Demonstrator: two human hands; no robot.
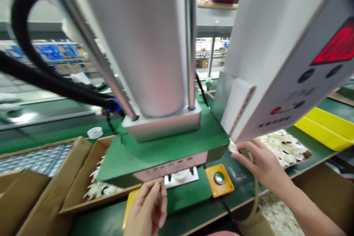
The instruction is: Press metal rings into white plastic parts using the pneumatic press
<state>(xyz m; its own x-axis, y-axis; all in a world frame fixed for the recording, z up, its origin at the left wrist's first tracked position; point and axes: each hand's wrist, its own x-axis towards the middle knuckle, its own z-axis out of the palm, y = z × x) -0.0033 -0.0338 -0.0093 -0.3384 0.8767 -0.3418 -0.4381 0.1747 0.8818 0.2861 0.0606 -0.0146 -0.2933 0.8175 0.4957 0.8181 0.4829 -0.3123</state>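
Observation:
A press with a green body (166,127) and a silver cylinder (157,44) stands before me. In the gap under its head, a round white part (181,175) sits on a metal plate (170,182). My left hand (151,206) is at the plate's left end, fingers curled and thumb against forefinger; whatever lies between them is hidden. To the right of the press, my right hand (258,158) pinches a small white piece (233,146) beside the control box's lower corner. A beige strip (256,191) hangs down by that hand.
A yellow button pad (219,180) lies between my hands; another yellow pad (128,206) is partly behind my left hand. Boxes of white pieces (282,147) (103,188) flank the press. A control box (287,81) overhangs on the right, near a yellow bin (326,127). Black hoses (55,81) cross the left.

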